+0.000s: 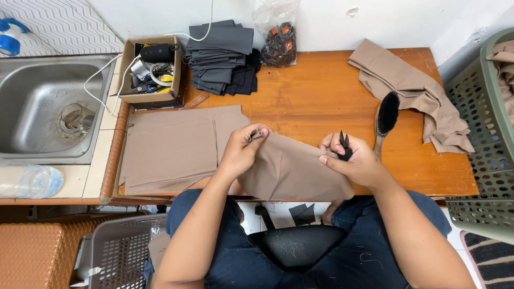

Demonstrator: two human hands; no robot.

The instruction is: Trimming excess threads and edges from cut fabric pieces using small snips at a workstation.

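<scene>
We see a matt tan woven cloth piece [292, 171], smooth, pinched by both hands; the right hand [356, 160] also grips small black snips [344, 147], finish too small to tell. We note the orange-brown wooden table [321, 96], varnished, slight sheen. Flat tan cloth panels [171, 150] look matt; the dark grey folded fabric stack [222, 56] likewise. The brushed steel sink [43, 107] looks dull-shiny. There is a plain brown cardboard box [152, 69], a glossy clear plastic bag [278, 32], a perforated green plastic basket [482, 134], and a black bristle brush [386, 115].
</scene>
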